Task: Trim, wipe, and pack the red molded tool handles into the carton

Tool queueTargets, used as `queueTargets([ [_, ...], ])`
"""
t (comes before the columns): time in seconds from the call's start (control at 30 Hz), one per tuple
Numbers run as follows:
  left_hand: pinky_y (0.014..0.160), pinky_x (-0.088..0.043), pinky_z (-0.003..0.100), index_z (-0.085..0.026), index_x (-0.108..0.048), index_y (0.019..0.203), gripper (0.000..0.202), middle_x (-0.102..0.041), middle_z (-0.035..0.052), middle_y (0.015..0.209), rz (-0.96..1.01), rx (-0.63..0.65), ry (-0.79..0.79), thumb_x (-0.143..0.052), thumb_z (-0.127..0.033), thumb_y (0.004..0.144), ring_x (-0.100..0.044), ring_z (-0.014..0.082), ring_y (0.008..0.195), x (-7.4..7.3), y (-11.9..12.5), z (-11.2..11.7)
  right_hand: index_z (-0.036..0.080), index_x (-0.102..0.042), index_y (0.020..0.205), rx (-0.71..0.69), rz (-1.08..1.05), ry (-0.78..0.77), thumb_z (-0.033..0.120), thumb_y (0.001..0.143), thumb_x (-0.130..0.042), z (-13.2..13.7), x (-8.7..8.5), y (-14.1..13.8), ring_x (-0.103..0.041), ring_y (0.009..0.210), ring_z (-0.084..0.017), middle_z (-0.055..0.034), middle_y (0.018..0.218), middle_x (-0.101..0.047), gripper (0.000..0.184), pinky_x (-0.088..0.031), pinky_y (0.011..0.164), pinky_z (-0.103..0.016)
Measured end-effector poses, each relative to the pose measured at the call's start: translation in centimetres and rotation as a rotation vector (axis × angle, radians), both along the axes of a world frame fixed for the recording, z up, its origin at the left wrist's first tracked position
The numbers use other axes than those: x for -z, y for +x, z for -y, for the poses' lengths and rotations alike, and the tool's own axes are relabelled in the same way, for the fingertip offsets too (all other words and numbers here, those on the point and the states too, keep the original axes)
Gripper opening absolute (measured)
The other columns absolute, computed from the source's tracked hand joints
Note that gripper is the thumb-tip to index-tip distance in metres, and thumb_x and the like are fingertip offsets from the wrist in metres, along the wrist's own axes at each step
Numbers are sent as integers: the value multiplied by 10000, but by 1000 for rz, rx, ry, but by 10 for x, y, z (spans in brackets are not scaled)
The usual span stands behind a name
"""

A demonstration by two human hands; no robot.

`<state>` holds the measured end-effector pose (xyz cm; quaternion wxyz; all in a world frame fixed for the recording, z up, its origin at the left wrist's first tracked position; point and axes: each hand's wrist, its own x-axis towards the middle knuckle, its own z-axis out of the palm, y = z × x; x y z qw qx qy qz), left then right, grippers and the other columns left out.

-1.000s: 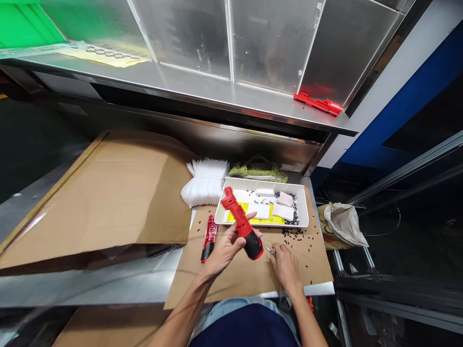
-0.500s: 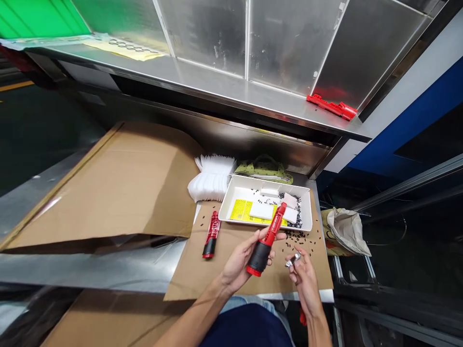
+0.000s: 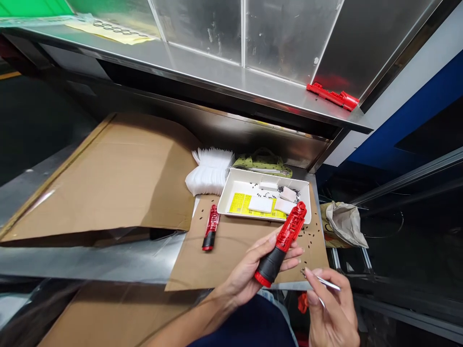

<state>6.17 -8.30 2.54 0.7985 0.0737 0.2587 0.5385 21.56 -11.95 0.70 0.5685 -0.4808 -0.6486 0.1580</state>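
Second casing [image 3: 210,229] left of left hand [image 3: 249,268]; tray [image 3: 241,183] beyond; pouch [image 3: 261,162] behind tray.

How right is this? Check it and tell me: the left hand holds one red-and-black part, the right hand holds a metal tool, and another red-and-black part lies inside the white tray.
One thing is wrong: the head view shows the other red-and-black part lying on the cardboard sheet, left of the white tray, not inside it. The rest is right.

Shiny metal panels [image 3: 278,38] back a steel shelf [image 3: 202,67], beside what looks like a blue wall [image 3: 415,113].
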Motion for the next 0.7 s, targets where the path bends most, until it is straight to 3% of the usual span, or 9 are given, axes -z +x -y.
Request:
queueTargets([
  [0.07, 866, -579, 335, -97, -651, 1170, 350, -758, 159, 1035, 20, -5, -11, -695, -279, 875, -733, 262, 979, -4, 1, 2, 241, -613, 1304, 39, -88, 65, 197, 921, -636, 4, -3, -9, -644, 827, -171, -76, 979, -643, 387, -546, 599, -264],
  [0.13, 839, -589, 309, -93, -662, 1141, 316, -764, 151, 1013, 37, -6, -15, -697, -260, 875, -741, 247, 956, -6, 2, 3, 204, -526, 1365, 19, -147, 112, 171, 901, -659, 4, -4, -14, -659, 812, -176, -65, 926, -675, 485, -574, 616, -284],
  [0.3, 813, -603, 286, -101, -661, 1144, 323, -773, 138, 991, 62, -6, -28, -723, -227, 854, -750, 234, 932, -10, 4, 6, 180, -638, 1047, -101, -14, 214, 130, 847, -718, -4, -13, -13, -671, 772, -170, -51, 862, -728, 220, -561, 610, -278],
  [0.5, 838, -604, 289, -112, -674, 1176, 376, -770, 148, 1042, 61, 8, -10, -748, -259, 838, -741, 248, 980, -9, 4, 8, 161, -640, 1011, -184, 31, 234, 85, 845, -702, -6, -20, -9, -681, 712, -148, -44, 848, -737, 193, -566, 565, -257],
  [0.7, 812, -605, 256, -153, -704, 1179, 414, -774, 138, 1032, 58, 32, -4, -790, -300, 801, -746, 216, 946, -11, 5, 7, 171, -649, 977, -154, 7, 216, 114, 853, -705, -4, -17, -12, -689, 692, -160, -43, 809, -740, 147, -566, 549, -271],
])
